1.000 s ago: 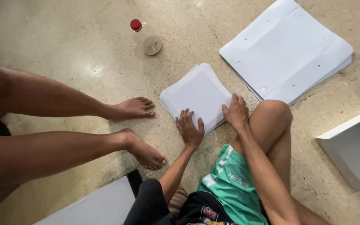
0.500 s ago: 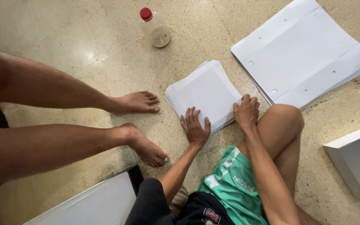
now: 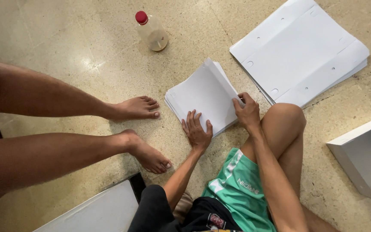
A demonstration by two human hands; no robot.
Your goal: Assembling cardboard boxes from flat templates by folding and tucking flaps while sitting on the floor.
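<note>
On the speckled stone floor (image 3: 65,47), at the far left, another person's two bare legs stretch in, the feet (image 3: 136,108) resting just short of a small stack of white sheets (image 3: 205,94). Beyond the feet a clear plastic bottle (image 3: 151,32) with a red cap stands by itself. A white panel (image 3: 95,212) lies at the lower edge, near the closer foot. The left hand (image 3: 197,131) lies flat with fingers spread apart, pressing on the near edge of the small stack. The right hand (image 3: 247,112) is closed on the stack's right edge, thumb and fingers pinching the top sheets, which lift and fan slightly there. The stack lies on the floor directly in front of the person's bent knee (image 3: 286,118). Farther right, a larger pile of flat white card blanks (image 3: 301,51) with punched holes lies well apart from the hands. At the right edge sits an open white box (image 3: 366,154).
</note>
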